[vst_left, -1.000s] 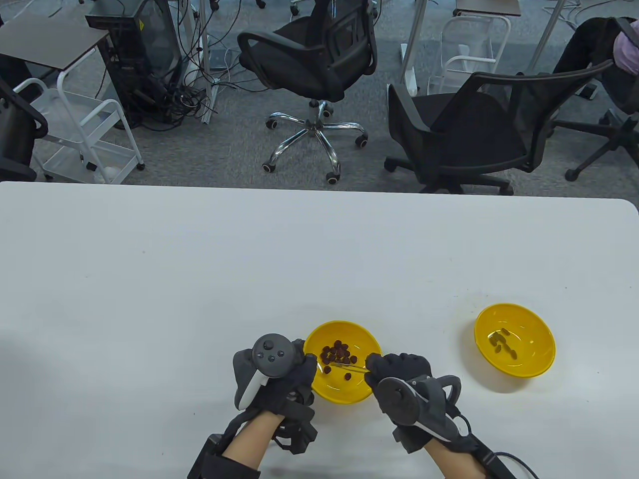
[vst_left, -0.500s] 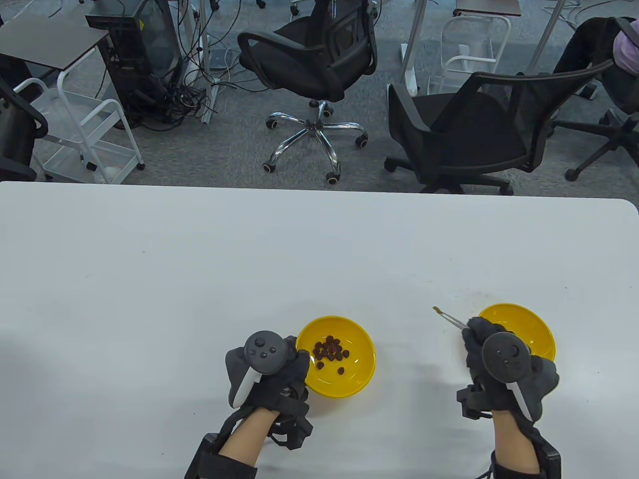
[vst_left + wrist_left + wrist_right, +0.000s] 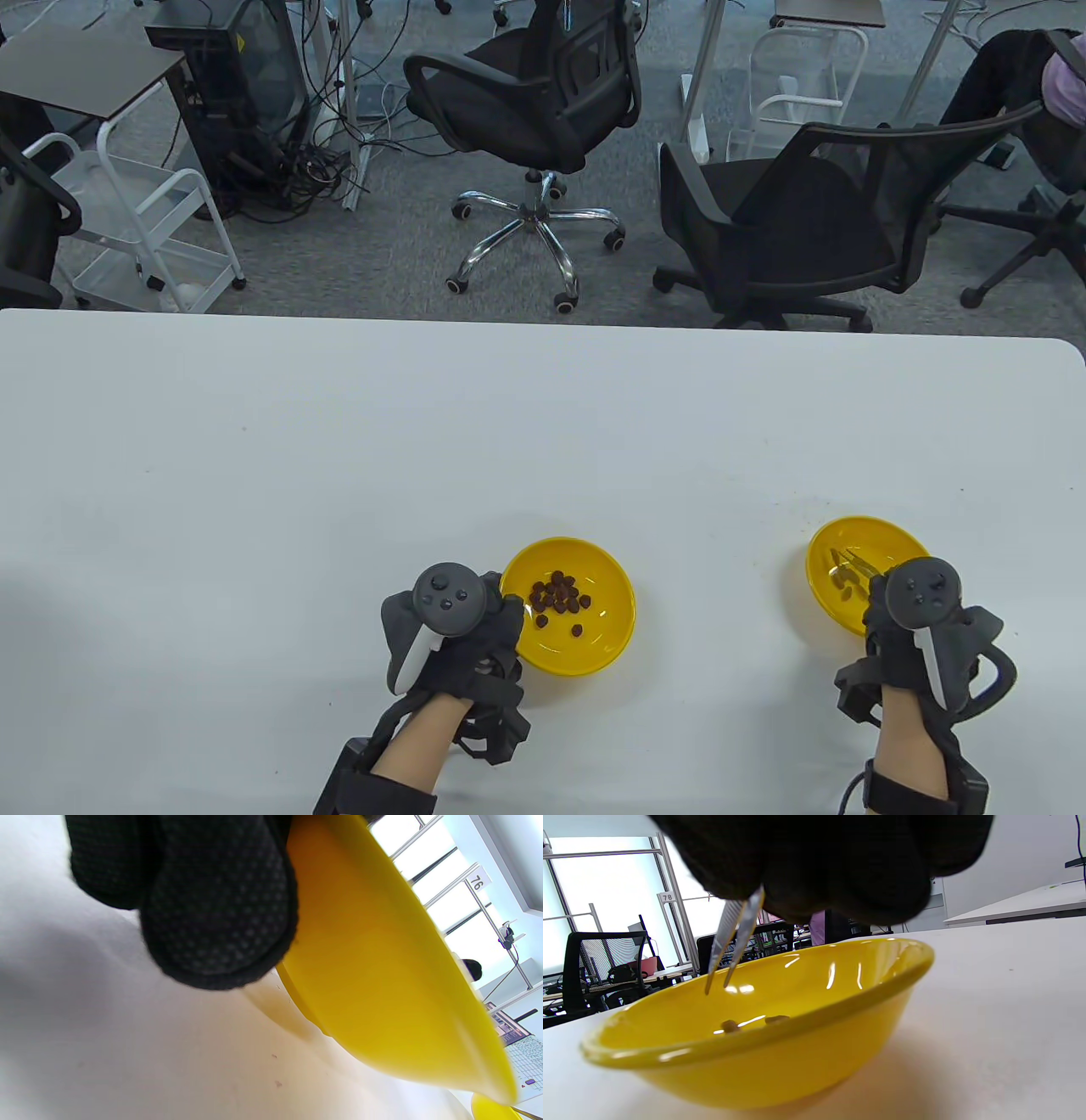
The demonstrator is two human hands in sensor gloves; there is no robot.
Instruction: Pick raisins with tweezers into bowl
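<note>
A yellow bowl with several dark raisins sits at the front centre of the table. My left hand holds its left side, and the gloved fingers press on the bowl's outer wall. A second yellow bowl at the right holds a few raisins. My right hand grips metal tweezers over it. In the right wrist view the tweezers have their tips apart and empty above the raisins in the bowl.
The white table stretches far back and to both sides. Two black office chairs stand beyond its far edge. The right bowl also shows in the left wrist view's bottom corner.
My right hand carried a raisin in the tweezers from the left bowl to the right bowl, and the tips now stand apart and empty. The left hand and its bowl shifted slightly left.
</note>
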